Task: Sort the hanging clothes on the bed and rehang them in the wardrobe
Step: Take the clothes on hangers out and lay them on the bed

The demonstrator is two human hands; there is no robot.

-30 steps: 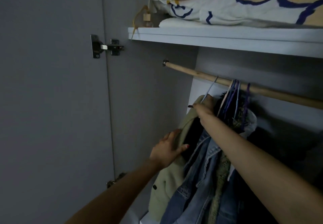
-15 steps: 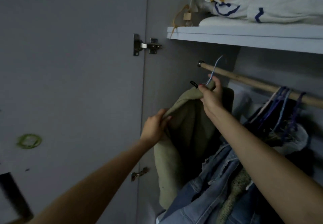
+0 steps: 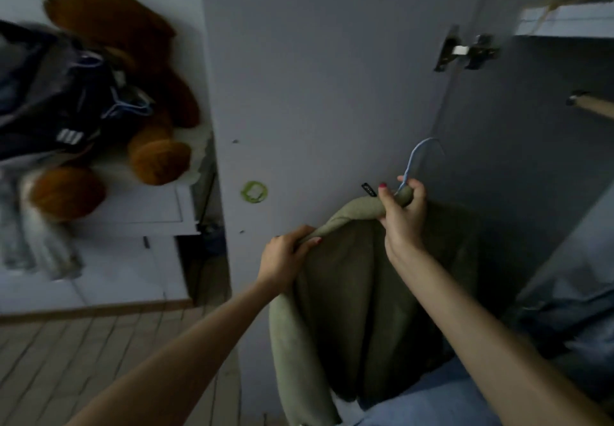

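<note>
**Green jacket off the rail, both hands on it**

Step in hand, as I'm reading it: the person is carrying one garment on its hanger between wardrobe and bed, sort phase not rehang phase (judgement only, direction of travel isn't something one frame gives).

- Right hand is clamping the collar of the olive-green jacket together with the neck of the blue wire hanger, fingers curled tight round both. Hook is pointing up toward 12 o'clock and is hanging on nothing.
- Left hand is pinching the jacket's shoulder, at 8 o'clock from the right hand, thumb and fingers closed on a fold of fabric.
- Jacket is hanging down between the forearms, in front of the open wardrobe door, body draping toward 6 o'clock.
- Wooden rail is showing only its end, at 2 o'clock from the hook, well apart from it.
- Denim garments are sitting at 5 o'clock, low in the wardrobe.
- At 10 o'clock: a pile of dark clothes with hangers against a brown teddy bear, blurred, so item count is unclear.

Next move is calling for: keeping the collar and hanger neck gripped together so the jacket isn't sliding off the wire, and freeing the left hand only once the garment is supported. If rehanging, the hook needs lifting up and right toward 2 o'clock to clear the rail.
</note>
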